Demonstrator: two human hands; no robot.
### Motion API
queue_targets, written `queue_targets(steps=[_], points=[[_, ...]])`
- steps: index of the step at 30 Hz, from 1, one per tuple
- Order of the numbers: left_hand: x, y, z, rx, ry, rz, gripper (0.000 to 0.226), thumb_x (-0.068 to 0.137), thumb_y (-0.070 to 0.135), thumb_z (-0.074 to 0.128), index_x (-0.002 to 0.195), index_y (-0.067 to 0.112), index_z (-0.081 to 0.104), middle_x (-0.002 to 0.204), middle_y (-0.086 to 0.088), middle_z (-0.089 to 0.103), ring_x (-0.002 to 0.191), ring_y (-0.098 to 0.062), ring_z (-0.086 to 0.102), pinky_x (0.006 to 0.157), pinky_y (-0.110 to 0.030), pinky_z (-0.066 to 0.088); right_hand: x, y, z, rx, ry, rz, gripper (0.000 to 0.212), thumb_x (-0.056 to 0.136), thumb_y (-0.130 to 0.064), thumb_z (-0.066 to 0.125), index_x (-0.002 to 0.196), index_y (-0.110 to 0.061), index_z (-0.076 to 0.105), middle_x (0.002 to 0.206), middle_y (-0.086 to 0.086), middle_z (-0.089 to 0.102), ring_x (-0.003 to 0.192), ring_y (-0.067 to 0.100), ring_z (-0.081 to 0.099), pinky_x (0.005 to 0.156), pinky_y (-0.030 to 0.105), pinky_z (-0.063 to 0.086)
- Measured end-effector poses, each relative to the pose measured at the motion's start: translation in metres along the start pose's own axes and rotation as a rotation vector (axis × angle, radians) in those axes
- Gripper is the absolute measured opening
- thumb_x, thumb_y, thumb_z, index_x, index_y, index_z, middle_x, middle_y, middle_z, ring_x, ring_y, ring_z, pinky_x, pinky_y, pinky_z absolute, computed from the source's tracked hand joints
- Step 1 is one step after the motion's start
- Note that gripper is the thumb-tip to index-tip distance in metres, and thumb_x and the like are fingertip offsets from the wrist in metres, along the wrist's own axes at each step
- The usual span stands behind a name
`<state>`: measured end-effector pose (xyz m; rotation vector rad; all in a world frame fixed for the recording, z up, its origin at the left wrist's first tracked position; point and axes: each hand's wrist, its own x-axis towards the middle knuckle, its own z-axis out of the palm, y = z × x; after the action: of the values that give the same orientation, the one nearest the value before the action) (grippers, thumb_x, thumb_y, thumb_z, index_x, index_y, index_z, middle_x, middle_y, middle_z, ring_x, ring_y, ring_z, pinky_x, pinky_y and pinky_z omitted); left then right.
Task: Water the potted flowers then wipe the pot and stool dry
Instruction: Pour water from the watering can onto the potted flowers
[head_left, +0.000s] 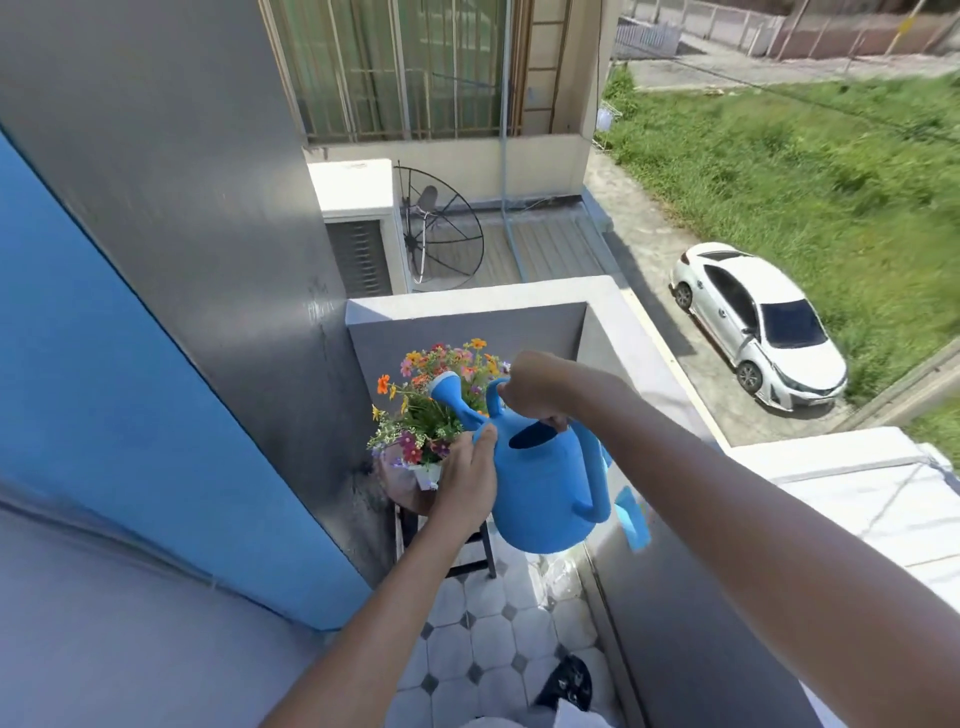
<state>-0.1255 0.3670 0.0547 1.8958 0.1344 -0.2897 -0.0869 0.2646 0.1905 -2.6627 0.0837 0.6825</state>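
Head view, from my seat: grey and blue house wall (156, 260) fills the left, grass and a white car (758, 327) sit far below on the right. Grey balcony parapet (649, 353) wraps the corner and runs down the right side. Floor is white octagon tiles (483, 649) with small grey insets. Blue watering can (545, 488) hangs over the corner, spout and rose tipped up-left toward the blooms, open fill hole facing the camera. Right hand (535, 389) is closed around the can's top handle, carrying it. Left hand (465, 483) lies flat against the can's side by the spout base, fingers curled lightly on it, steadying. Potted flowers (436, 400), orange, pink and red, stand in the corner just beyond the can. White pot (427, 474) mostly hidden by the left hand. Stool (405, 493) under it, round brown seat, dark legs, largely covered. I can't tell if water is coming out.
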Motion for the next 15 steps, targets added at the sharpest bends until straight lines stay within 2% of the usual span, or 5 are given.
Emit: queue_targets(steps=[5,7,10,11,15], points=[[0.012,0.0,0.001,-0.009,-0.04,-0.014,0.049,0.095,0.054,0.027,0.101,0.015,0.056,0.098,-0.009,0.061,0.09,-0.021,0.057,0.071,-0.035,0.038,0.011,0.004,-0.005,0.013,0.009,0.029,0.028,0.099,-0.017,0.051,0.113,0.004,0.063,0.102,0.023,0.065,0.053,0.016,0.043,0.049,0.026,0.04],[0.017,0.0,0.003,0.007,-0.063,-0.011,0.053,0.093,0.058,0.026,0.102,0.016,0.057,0.098,-0.008,0.061,0.092,-0.023,0.058,0.072,-0.036,0.04,0.015,0.008,-0.005,0.022,0.035,0.058,0.023,0.1,-0.018,0.049,0.091,0.0,0.06,0.079,0.017,0.065,0.051,0.018,0.045,0.049,0.028,0.041],[0.019,0.003,0.006,0.015,-0.097,-0.005,0.054,0.094,0.056,0.026,0.101,0.011,0.056,0.091,-0.008,0.058,0.083,-0.021,0.055,0.066,-0.034,0.037,0.019,0.013,-0.003,0.038,0.035,0.188,0.044,0.101,-0.01,0.038,0.062,0.004,0.052,0.032,0.007,0.054,0.044,0.02,0.051,0.055,0.027,0.046],[0.019,0.005,0.008,0.01,-0.107,-0.009,0.053,0.096,0.054,0.027,0.102,0.011,0.056,0.089,-0.007,0.056,0.08,-0.019,0.053,0.064,-0.033,0.035,0.018,0.015,-0.004,0.038,0.04,0.203,0.044,0.101,-0.007,0.036,0.061,0.005,0.052,0.035,0.011,0.056,0.043,0.019,0.053,0.054,0.027,0.046],[0.022,0.012,0.018,-0.003,-0.155,0.015,0.056,0.096,0.053,0.026,0.102,0.007,0.058,0.087,-0.009,0.056,0.075,-0.018,0.051,0.063,-0.033,0.034,0.011,0.021,-0.015,-0.02,0.052,0.125,0.037,0.1,-0.017,0.047,0.064,-0.01,0.046,0.088,0.021,0.068,0.05,0.019,0.047,0.048,0.028,0.042]])
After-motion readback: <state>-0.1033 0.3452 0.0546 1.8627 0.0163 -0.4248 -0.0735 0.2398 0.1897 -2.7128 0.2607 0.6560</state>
